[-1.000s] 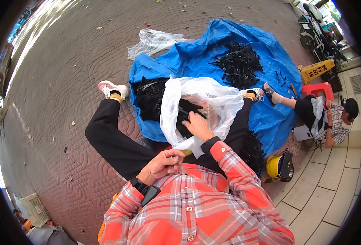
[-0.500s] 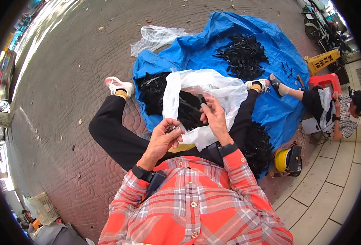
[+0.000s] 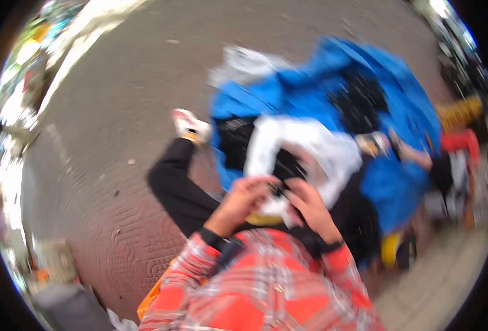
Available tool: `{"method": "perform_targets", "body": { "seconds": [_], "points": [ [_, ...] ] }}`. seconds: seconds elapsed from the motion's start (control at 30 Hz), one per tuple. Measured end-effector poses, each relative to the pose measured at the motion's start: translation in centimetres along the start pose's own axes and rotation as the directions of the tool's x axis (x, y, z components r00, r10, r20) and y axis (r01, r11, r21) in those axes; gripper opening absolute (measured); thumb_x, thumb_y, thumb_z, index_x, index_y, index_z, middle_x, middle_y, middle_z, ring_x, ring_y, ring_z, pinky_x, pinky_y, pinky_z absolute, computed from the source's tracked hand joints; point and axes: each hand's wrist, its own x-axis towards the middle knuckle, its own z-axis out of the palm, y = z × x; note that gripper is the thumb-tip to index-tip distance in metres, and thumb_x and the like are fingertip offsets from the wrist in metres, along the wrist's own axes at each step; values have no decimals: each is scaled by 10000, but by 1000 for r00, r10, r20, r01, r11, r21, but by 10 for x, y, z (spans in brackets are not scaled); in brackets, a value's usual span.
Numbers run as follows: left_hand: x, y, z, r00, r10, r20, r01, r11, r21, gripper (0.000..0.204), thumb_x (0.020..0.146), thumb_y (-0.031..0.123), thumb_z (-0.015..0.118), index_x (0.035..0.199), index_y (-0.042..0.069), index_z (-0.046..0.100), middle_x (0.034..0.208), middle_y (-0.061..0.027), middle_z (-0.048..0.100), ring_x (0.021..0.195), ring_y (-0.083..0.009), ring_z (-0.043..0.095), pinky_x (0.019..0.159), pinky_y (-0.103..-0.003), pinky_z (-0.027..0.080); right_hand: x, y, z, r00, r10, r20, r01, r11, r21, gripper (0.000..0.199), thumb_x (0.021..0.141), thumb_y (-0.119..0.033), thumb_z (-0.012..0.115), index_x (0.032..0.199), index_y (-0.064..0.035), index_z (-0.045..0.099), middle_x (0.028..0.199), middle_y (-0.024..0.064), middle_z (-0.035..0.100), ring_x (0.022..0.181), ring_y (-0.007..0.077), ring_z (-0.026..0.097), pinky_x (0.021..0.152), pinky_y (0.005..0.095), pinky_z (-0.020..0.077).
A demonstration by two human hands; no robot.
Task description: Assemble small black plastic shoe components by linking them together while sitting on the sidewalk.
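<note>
Broadly, a wide stretch of reddish brick paving (image 3: 106,182) lies beyond and to the left of the hands, rough and patterned. Ahead of the grip spreads a crumpled blue tarp (image 3: 321,94), a thin, pliant sheet, with a dark heap (image 3: 360,99) on it too blurred to identify. Nearer, just beyond the fingers, sits the white plastic bag (image 3: 326,151), its mouth gaping over dark contents (image 3: 288,164). It looks like light, limp film, probably slippery and easy to tear, so the rolled rim or a bunched fold is likely the safest place to take hold, rather than a single stretched layer. Black-trousered legs (image 3: 183,193) run out on either side of it, ending at a white shoe (image 3: 190,124) far left of the grip.

Closest in, the left hand (image 3: 243,201) and right hand (image 3: 310,207) meet at the bag's near edge, fingers curled inward toward each other around something small and dark (image 3: 280,189) between them. Motion blur hides whether either hand actually pinches that piece or the plastic itself, so I cannot tell how tight the grip is. That small thing seems light and thin, judging by how fingertips alone attend to it. A dark watch (image 3: 212,238) circles the left wrist, above red plaid sleeves (image 3: 266,287).
</note>
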Motion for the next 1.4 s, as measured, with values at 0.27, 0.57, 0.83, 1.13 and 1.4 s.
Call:
{"method": "perform_targets", "body": {
  "seconds": [0.27,0.57,0.83,1.13,1.4],
  "points": [
    [49,-67,16,927,114,358,-28,971,-237,232,879,239,561,1037,69,554,553,58,394,407,-31,325,366,-183,215,-64,-6,-38,980,191,-63,-191,982,10,237,885,-124,514,1105,-50,469,653,33,525,438,87,455,363,186,347],
    [34,-43,24,946,109,305,-127,991,39,191,860,174,571,1001,45,576,694,-28,574,503,-56,444,435,-198,345,-62,-8,-10,992,125,-35,-121,987,108,212,903,-157,490,1088,-55,474,639,19,508,413,68,419,338,176,300],
    [30,-43,19,947,4,323,-35,995,91,174,845,166,588,972,49,615,711,-25,606,498,-50,451,441,-188,356,-65,-8,-3,998,42,-47,-47,993,-106,216,889,-102,487,1066,20,502,824,94,546,650,146,539,533,229,444],
    [40,-61,12,947,74,313,-83,996,16,197,814,113,614,995,36,624,724,-30,617,501,-45,449,442,-181,350,-64,-7,-2,970,-242,-27,190,820,-540,193,846,-52,520,1006,55,540,984,192,559,883,311,555,771,371,446],
    [14,-33,27,938,40,343,-58,997,44,200,790,92,636,979,28,624,765,-29,627,573,-56,497,495,-182,390,-54,-7,-14,973,155,172,-210,905,370,172,873,-89,514,1002,15,559,878,81,584,783,172,566,664,249,451]
  ]
}}
